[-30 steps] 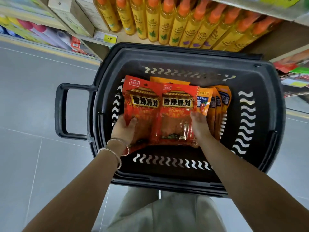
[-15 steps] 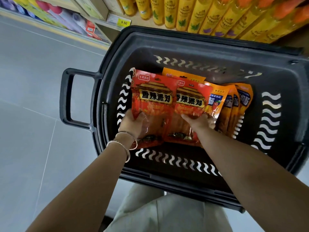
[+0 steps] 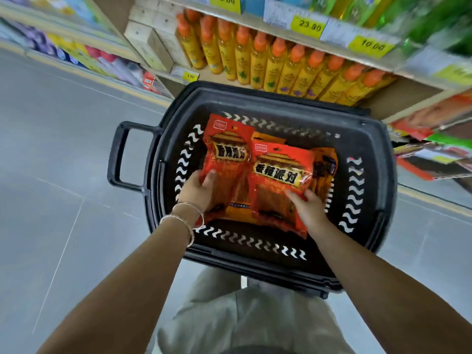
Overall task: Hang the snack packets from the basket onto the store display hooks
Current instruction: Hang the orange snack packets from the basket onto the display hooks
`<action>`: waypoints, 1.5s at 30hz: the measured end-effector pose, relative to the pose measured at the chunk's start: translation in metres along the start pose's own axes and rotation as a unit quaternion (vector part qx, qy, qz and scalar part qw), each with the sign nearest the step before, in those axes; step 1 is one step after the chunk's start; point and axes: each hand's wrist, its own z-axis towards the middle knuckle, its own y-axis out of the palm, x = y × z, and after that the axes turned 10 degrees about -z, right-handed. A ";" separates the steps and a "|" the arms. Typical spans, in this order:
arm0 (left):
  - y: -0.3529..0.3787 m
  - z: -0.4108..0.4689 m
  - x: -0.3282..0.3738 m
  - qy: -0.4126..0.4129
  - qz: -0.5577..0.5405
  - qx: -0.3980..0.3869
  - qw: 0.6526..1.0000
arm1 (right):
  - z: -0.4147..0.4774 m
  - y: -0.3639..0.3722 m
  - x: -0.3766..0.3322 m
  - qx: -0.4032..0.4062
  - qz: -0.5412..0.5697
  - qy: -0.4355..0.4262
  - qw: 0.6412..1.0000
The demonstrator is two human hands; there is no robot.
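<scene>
A black plastic basket stands on the floor in front of me. My left hand grips the lower left of one red snack packet, which is tilted up. A second red snack packet is held at its lower right edge by my right hand. Behind them, several orange snack packets stand upright against the basket's right side, partly hidden. Packets hanging on display hooks show at the right edge.
A shelf of yellow bottles with orange caps runs just behind the basket, with price tags above. The basket's handle sticks out left. Grey tiled floor lies to the left. My knees are below the basket.
Both hands have lifted the two red packets higher and apart; the left packet now tilts up to the left. The view has tilted up, showing more shelf.
</scene>
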 end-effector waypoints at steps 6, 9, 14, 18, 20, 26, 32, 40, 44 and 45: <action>-0.013 -0.054 0.020 0.077 -0.003 -0.036 0.996 | -0.069 -0.030 -0.029 0.064 -0.046 -0.104 0.992; -0.023 -0.082 0.018 0.143 -0.026 -0.020 0.989 | -0.116 -0.043 -0.036 0.137 -0.035 -0.157 0.977; -0.029 -0.138 0.014 0.190 -0.155 -0.068 0.967 | -0.202 -0.062 -0.012 0.278 0.032 -0.184 0.942; -0.024 -0.186 0.007 0.217 -0.234 -0.128 0.939 | -0.266 -0.065 0.039 0.364 0.135 -0.119 0.914; -0.010 -0.209 0.003 0.214 -0.233 -0.169 0.934 | -0.288 -0.067 0.070 0.396 0.179 -0.080 0.897; 0.051 -0.253 -0.021 0.264 -0.040 -0.197 0.944 | -0.338 -0.076 0.158 0.469 0.224 -0.024 0.854; 0.137 -0.285 -0.037 0.275 0.028 -0.233 0.932 | -0.347 -0.103 0.250 0.416 0.355 0.043 0.836; 0.277 -0.324 -0.052 0.242 0.108 -0.269 0.926 | -0.354 -0.186 0.345 0.330 0.367 0.073 0.867; 0.318 -0.340 -0.050 0.250 0.117 -0.256 0.926 | -0.353 -0.235 0.368 0.326 0.325 0.050 0.886; 0.326 -0.343 -0.045 0.247 0.117 -0.253 0.928 | -0.352 -0.248 0.369 0.334 0.334 0.043 0.880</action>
